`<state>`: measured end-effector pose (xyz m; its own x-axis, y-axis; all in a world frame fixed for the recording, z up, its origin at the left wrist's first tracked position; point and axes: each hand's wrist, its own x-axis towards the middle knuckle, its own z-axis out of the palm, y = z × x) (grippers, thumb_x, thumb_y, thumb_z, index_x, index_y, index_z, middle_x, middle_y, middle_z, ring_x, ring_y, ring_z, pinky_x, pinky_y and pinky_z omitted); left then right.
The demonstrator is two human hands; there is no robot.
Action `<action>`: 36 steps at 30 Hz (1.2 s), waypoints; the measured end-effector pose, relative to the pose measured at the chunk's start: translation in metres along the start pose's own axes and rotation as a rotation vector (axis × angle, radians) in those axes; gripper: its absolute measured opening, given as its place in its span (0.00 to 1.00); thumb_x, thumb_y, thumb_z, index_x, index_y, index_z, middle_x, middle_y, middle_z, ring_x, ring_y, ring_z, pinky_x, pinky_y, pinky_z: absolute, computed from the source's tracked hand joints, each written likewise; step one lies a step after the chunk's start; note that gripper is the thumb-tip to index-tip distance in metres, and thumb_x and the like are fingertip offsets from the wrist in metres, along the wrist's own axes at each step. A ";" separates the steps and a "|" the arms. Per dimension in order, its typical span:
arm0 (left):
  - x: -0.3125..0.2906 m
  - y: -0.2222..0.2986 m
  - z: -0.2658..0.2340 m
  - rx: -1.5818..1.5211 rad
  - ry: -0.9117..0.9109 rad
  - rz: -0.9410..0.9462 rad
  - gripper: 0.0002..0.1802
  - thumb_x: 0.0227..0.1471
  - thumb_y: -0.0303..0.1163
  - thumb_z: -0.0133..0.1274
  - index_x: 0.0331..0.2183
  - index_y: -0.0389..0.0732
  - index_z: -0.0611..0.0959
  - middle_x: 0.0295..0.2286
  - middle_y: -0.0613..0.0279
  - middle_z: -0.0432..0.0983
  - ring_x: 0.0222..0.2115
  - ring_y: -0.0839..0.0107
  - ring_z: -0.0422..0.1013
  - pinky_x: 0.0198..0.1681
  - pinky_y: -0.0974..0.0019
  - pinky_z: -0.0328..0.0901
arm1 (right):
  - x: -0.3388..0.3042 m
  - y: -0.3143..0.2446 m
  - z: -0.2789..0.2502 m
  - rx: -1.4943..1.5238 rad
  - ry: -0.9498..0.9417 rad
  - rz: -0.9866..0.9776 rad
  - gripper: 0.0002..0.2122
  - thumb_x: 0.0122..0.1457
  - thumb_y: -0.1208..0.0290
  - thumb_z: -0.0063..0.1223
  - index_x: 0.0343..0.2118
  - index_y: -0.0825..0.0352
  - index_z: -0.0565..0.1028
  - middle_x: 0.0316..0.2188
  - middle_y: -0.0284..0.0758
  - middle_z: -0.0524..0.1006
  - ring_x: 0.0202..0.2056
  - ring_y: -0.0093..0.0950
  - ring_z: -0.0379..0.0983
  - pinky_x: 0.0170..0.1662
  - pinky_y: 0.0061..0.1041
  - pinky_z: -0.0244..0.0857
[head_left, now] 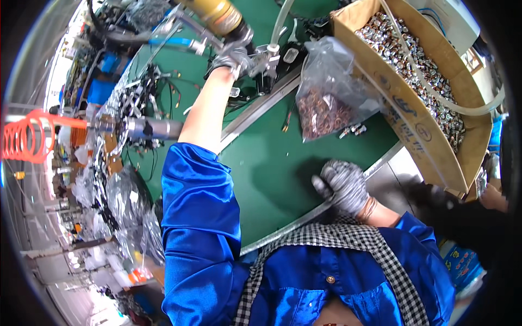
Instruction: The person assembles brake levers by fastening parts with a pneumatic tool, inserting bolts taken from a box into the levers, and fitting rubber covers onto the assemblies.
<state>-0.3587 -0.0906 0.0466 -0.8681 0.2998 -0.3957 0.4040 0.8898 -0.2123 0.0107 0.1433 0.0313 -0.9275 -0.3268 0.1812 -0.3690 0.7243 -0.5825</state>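
My left hand [232, 58], in a grey glove, reaches to the far side of the green bench. Its fingers are closed at the metal fittings under a yellow cylindrical tool [220, 16]; what they grip is hidden. Beside it stands a metal valve-like fitting [267, 61] with a clear hose. My right hand [346, 187], also gloved, rests by the bench's near metal edge, thumb apart from the loosely bent fingers, nothing visible in it. Beyond it lies a clear plastic bag [331, 95] of small copper-coloured rings, with a few small metal parts [353, 130] beside it.
A long cardboard box [418, 119] full of small metal parts stands at the right, a clear hose [429, 89] arching over it. Left of my arm are a metal cylinder [152, 129], a red coiled air hose [27, 136] and black parts with wires [144, 100]. A metal rail [261, 106] crosses the bench.
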 end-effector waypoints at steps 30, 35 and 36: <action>-0.318 0.104 0.149 -1.121 0.689 0.449 0.16 0.56 0.35 0.58 0.46 0.43 0.83 0.50 0.51 0.77 0.53 0.58 0.72 0.57 0.53 0.66 | 0.105 -0.003 0.020 0.051 0.083 -0.276 0.23 0.60 0.69 0.59 0.58 0.64 0.70 0.47 0.44 0.77 0.48 0.43 0.76 0.52 0.35 0.70; -0.334 0.074 0.139 -0.290 0.547 0.560 0.21 0.50 0.29 0.56 0.49 0.43 0.82 0.55 0.56 0.73 0.57 0.59 0.68 0.63 0.57 0.60 | 0.121 0.000 0.024 0.327 -0.264 -0.273 0.22 0.58 0.74 0.59 0.56 0.65 0.72 0.49 0.42 0.76 0.48 0.41 0.76 0.52 0.33 0.70; -0.336 0.068 0.134 -0.206 0.533 0.552 0.22 0.50 0.29 0.54 0.49 0.43 0.82 0.55 0.56 0.72 0.57 0.60 0.68 0.63 0.57 0.60 | 0.123 -0.001 0.024 0.387 -0.280 -0.252 0.21 0.58 0.74 0.59 0.55 0.65 0.72 0.49 0.42 0.76 0.48 0.40 0.76 0.52 0.33 0.70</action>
<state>-0.0010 -0.1765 0.0451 -0.5998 0.7944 0.0961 0.8001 0.5944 0.0804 -0.1019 0.0875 0.0351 -0.7423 -0.6493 0.1658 -0.4806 0.3433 -0.8070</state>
